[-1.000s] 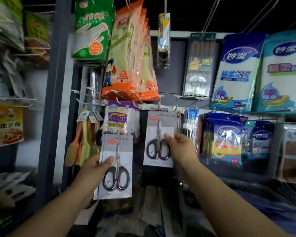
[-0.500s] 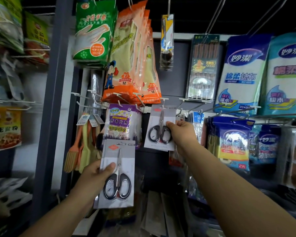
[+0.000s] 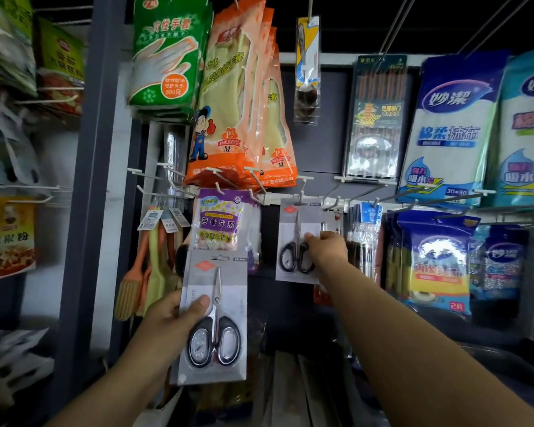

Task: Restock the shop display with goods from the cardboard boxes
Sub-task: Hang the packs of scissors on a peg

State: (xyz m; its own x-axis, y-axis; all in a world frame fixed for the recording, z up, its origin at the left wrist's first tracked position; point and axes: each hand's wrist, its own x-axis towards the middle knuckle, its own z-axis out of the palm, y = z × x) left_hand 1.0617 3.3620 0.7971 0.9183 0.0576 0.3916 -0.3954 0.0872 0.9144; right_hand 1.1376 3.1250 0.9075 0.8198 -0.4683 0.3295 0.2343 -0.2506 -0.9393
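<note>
My left hand (image 3: 170, 315) grips a grey card pack of black-handled scissors (image 3: 215, 318), thumb on its front, held low in front of the display. My right hand (image 3: 326, 249) pinches the right edge of a second scissors pack (image 3: 293, 241) up at the white peg rail (image 3: 269, 197), with the card's top at a hook (image 3: 302, 188). Whether the card hangs on the hook is unclear.
Orange glove packs (image 3: 244, 103) and a green glove pack (image 3: 167, 53) hang above. A purple sachet pack (image 3: 221, 220) hangs left of the hook, pastel brushes (image 3: 148, 266) further left. Blue cloth packs (image 3: 450, 124) and sponge packs (image 3: 438, 260) fill the right. A grey upright post (image 3: 87, 195) stands at the left.
My right hand has carried its scissors pack up and away to the peg rail. My left hand and its pack have stayed low.
</note>
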